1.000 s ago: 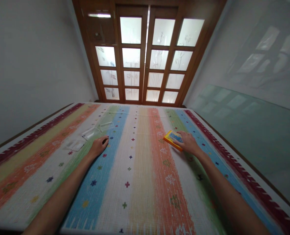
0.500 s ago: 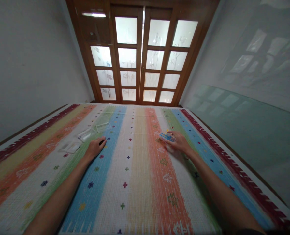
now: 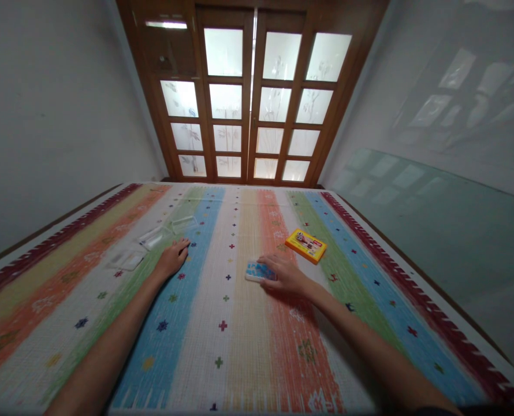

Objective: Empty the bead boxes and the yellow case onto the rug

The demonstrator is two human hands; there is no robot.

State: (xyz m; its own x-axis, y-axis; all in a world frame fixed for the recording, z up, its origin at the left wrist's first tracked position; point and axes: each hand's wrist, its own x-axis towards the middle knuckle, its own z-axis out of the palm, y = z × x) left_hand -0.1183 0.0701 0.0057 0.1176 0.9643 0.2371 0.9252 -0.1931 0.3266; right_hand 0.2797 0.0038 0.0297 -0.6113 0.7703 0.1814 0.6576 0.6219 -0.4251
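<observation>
My right hand (image 3: 285,276) is closed on a blue-and-white patterned deck of cards (image 3: 253,271), low over the striped cloth or touching it. The thumb lies along the near side and the fingers cover the far right part. Just beyond that hand, to the right, a yellow box (image 3: 306,245) with a printed picture lies flat. My left hand (image 3: 173,258) rests on the cloth with fingers stretched forward and slightly apart, holding nothing. Close by on its left lie clear plastic cases (image 3: 127,260), the nearest ones a short way from the wrist.
A striped cloth (image 3: 205,335) with small printed figures covers the table. Wooden doors with frosted panes (image 3: 226,101) stand beyond the far edge. A pale glass panel (image 3: 434,214) leans at the right wall, alongside the table.
My right hand has moved left and nearer with the deck, uncovering the yellow box. My left hand stays in place, its fingers now more stretched out.
</observation>
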